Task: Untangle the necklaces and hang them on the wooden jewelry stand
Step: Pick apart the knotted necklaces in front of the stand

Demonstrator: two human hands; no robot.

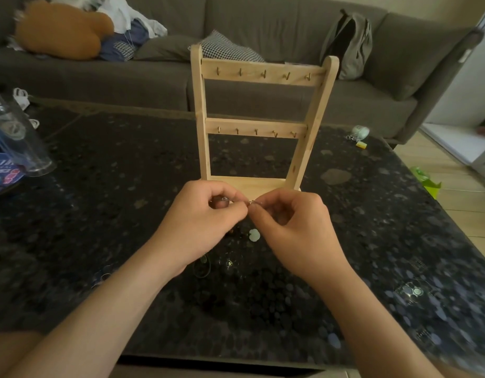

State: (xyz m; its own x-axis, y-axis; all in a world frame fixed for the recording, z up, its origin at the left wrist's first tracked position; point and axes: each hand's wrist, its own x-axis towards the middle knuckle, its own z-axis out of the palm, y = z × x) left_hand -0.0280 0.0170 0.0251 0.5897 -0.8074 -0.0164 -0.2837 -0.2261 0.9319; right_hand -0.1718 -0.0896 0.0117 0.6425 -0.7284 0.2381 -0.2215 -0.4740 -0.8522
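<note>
Now a fine silver chain is pinched by the curled fingertips of the left hand and the right hand, just before the base of the wooden jewelry stand. Every hook on it is seen bare, and a pale pendant and a dark cord lie beneath the hands, so hanging is judged not yet begun.

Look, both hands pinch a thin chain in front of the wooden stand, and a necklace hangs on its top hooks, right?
No: the head view shows the top hooks bare. The left hand and right hand do pinch the thin chain in front of the wooden stand.
</note>
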